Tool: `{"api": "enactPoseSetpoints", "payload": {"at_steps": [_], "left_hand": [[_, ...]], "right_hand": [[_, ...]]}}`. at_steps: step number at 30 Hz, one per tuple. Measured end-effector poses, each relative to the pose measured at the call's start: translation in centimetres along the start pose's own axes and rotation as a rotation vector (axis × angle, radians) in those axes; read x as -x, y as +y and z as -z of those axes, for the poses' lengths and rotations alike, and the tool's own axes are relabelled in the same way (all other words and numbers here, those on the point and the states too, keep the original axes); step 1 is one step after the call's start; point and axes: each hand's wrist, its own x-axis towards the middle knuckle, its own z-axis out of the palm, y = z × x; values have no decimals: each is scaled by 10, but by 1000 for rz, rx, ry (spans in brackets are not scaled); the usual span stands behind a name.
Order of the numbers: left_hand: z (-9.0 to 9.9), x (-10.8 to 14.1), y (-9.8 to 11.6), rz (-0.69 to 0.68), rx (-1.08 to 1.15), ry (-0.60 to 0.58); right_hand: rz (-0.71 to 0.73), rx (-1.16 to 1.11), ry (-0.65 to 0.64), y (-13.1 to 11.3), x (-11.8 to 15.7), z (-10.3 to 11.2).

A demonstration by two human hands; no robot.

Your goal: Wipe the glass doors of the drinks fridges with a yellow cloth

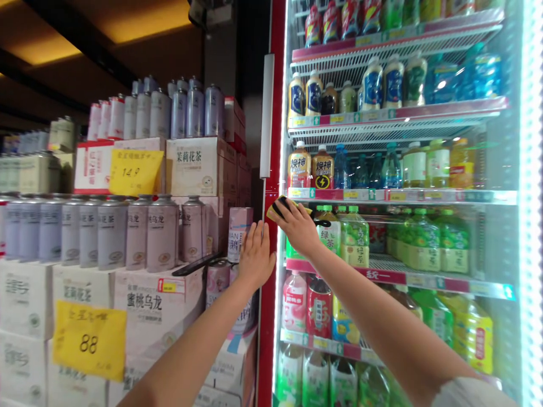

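Observation:
My right hand [299, 226] presses a yellow-and-black cloth [276, 210] against the red door frame [268, 316] of a lit drinks fridge. A small black loop [323, 223] sticks out on the other side of that hand. Lower down and to the left, my left hand [257, 254] rests on the edge of the frame with its fingers stretched out. It holds nothing, and a pale can [240, 223] stands just behind its fingertips. Above both hands runs a long white handle [266, 116] on the frame.
Fridge shelves [399, 196] full of bottles fill the right side. On the left, tall lilac cans [161, 234] stand on stacked white cartons [156, 308], close to the frame. Yellow price signs [89, 342] hang on the cartons. A black flat strip [197, 264] lies near the cans.

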Motion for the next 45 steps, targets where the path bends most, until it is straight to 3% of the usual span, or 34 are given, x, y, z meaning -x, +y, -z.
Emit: {"api": "enactPoseSetpoints", "payload": {"at_steps": [3,6,10,13,17,20,24,28,32,35,38,42,45], "left_hand": [[-3,0,4,-5,13,8],[-5,5,2,-3,11,8],[-4,-5,6,-7,16,21],[-5,-18,16,-47,35,28],[-11,-24,30,-101,53,14],[-17,-26,38,-112,68,2],[-21,-43,55,-147,114,16],[-26,-58,75,-176,152,31],[-34,-55,85,-163,140,45],[-38,-51,89,-163,121,76],[-42,-54,97,-166,120,105],[-46,-60,109,-145,144,137],[-48,-60,111,-158,159,149]], "right_hand": [[-73,20,17,-5,38,0],[21,19,-22,-15,68,-5],[88,21,-75,4,49,4],[-41,40,-35,31,32,20],[-243,73,59,39,68,24],[-165,87,32,29,97,17],[-26,85,-38,42,80,25],[-170,122,23,77,63,45],[-344,154,104,76,105,41],[-285,143,51,59,127,31],[-187,120,-10,60,107,34],[-188,111,-3,94,71,55],[-300,132,54,108,88,60]]}}
